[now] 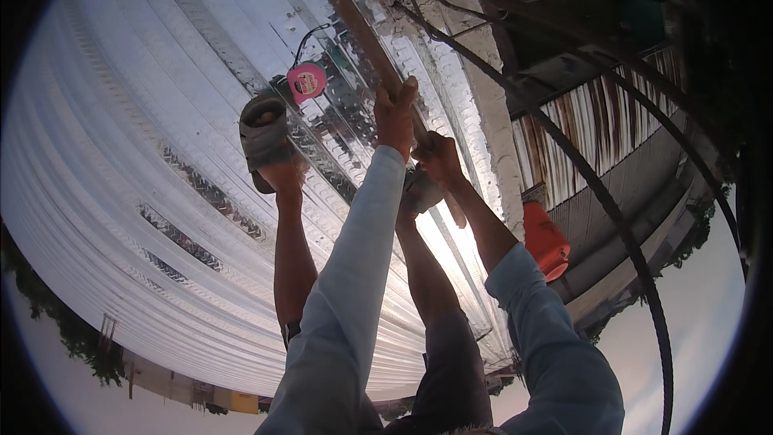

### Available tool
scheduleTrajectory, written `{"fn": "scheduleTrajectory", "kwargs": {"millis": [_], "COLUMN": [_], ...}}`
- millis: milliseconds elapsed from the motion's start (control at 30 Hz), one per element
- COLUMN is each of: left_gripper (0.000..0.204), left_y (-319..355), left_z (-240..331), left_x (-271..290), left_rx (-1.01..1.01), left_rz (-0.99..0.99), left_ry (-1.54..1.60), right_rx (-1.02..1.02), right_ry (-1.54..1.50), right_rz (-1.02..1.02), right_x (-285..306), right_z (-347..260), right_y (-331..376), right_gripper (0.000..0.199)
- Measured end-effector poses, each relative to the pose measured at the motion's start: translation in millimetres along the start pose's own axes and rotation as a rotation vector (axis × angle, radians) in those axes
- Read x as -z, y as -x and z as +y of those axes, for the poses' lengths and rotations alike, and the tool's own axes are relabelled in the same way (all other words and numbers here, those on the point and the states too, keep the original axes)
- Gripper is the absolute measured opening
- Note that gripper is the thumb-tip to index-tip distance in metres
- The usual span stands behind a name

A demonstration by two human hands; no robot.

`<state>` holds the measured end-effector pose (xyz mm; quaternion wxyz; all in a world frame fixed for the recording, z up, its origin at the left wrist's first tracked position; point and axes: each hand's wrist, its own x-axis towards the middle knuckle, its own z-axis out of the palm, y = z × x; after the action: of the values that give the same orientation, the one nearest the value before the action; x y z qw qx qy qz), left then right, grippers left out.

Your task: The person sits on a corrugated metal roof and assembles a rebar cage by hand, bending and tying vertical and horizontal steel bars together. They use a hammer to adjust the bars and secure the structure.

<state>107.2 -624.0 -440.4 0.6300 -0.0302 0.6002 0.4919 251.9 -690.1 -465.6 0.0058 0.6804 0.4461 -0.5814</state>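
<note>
A long, narrow brown wooden strip (360, 26) slants from the top edge of the view down between my feet. My left hand (394, 118) wraps round it near its middle, thumb pointing up along the wood. Lower down and to the right, my right hand (440, 159) is closed on the same strip, close to its near end. A pink tape measure (307, 83) with a dark wrist strap lies on the metal roofing, left of the strip and just beyond my left sandal (264, 138). My other sandal (421, 190) is partly hidden behind my right hand.
Shiny ribbed metal roofing (161, 113) spreads under my feet and far to the left. A rough concrete edge (483, 97) runs along the right. Past it are dark cables (592, 177), an orange container (545, 240) and a rusty corrugated sheet (600, 125).
</note>
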Motion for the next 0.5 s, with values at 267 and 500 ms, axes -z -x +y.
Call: {"fn": "scheduleTrajectory", "kwargs": {"millis": [267, 500], "left_gripper": [0.027, 0.044], "left_y": [59, 126], "left_z": [-54, -86], "left_x": [-14, -40], "left_rx": [0.099, 0.054], "left_rz": [0.021, -0.039], "left_ry": [-0.35, -0.758], "right_rx": [-0.302, -0.353], "right_ry": [0.185, 0.199], "right_rz": [0.224, 0.2], "right_x": [30, 50], "right_z": [19, 103], "right_y": [153, 232], "right_gripper": [0.051, 0.037]}}
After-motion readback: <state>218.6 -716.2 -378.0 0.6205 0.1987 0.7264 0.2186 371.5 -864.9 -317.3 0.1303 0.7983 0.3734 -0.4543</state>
